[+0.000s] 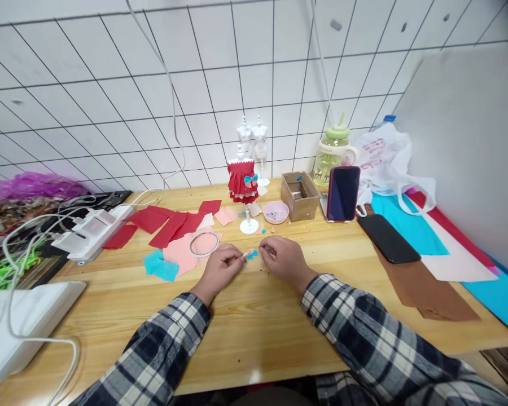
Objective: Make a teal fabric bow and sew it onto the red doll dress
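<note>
My left hand rests on the wooden table, its fingers pinched on a tiny blue bow. My right hand lies just right of it, fingers closed on something small that I cannot make out, close to the bow. Just beyond my hands stands a small mannequin in a red paper dress with a blue bow on its chest, on a white round stand.
Red paper pieces, pink paper, a blue scrap and a tape ring lie left. A pink dish, cardboard box, standing phone, flat phone, coloured sheets and a power strip surround.
</note>
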`<state>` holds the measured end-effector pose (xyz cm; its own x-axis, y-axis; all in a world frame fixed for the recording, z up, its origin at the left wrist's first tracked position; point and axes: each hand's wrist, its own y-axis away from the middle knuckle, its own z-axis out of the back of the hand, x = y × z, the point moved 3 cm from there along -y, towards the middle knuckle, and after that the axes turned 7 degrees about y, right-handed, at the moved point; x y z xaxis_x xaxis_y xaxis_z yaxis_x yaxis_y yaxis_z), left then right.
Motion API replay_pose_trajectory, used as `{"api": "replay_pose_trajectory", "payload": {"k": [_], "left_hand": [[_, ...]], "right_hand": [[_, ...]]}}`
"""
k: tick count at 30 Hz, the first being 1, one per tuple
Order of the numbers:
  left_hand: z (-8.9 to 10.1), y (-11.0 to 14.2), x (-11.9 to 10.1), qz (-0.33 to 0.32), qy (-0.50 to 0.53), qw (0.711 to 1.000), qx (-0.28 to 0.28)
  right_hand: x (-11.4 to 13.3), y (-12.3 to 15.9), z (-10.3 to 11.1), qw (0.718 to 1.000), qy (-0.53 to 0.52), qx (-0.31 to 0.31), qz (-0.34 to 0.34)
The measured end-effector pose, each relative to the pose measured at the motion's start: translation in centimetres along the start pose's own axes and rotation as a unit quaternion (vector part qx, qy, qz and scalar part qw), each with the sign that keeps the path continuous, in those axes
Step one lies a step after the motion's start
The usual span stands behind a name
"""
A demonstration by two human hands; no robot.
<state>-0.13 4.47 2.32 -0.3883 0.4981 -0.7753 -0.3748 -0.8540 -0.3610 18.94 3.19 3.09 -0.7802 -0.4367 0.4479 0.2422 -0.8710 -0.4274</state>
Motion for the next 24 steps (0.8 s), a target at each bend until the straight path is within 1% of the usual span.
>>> {"api": "replay_pose_trajectory", "payload": {"k": [3,6,10,12,17,20,24], "left_hand": [[0.0,-0.1,0.0,0.009,-0.019,1.000,-0.019],[0.0,-0.1,0.0,0.019,-0.031,0.999,-0.033],[0.1,-0.1,0.1,0.036,-0.023,0.998,-0.053],[0.2,-0.2,0.2,0.043,-0.014,0.997,-0.057],[0.2,-0.3,0.1,0.055,0.010,0.997,-0.054],[0.1,-0.4,0.4,0.064,0.024,0.997,-0.047],[0.2,-0.2,0.9,0.087,0.043,0.994,-0.053]], "right_hand": [[0.0,-0.4,-0.6,1.000,0.017,-0.008,-0.005],[0.4,-0.4,-1.1,0.999,0.028,-0.012,0.007],[0.5,0.0,-1.0,0.999,0.027,-0.030,0.002],[0.0,0.2,-0.7,0.998,0.023,-0.043,-0.026],[-2.7,0.3,0.4,0.987,0.010,-0.084,-0.139],[-4.2,0.1,0.3,0.974,-0.016,-0.089,-0.209],[-5.3,-0.2,-0.3,0.958,-0.063,-0.096,-0.263]]}}
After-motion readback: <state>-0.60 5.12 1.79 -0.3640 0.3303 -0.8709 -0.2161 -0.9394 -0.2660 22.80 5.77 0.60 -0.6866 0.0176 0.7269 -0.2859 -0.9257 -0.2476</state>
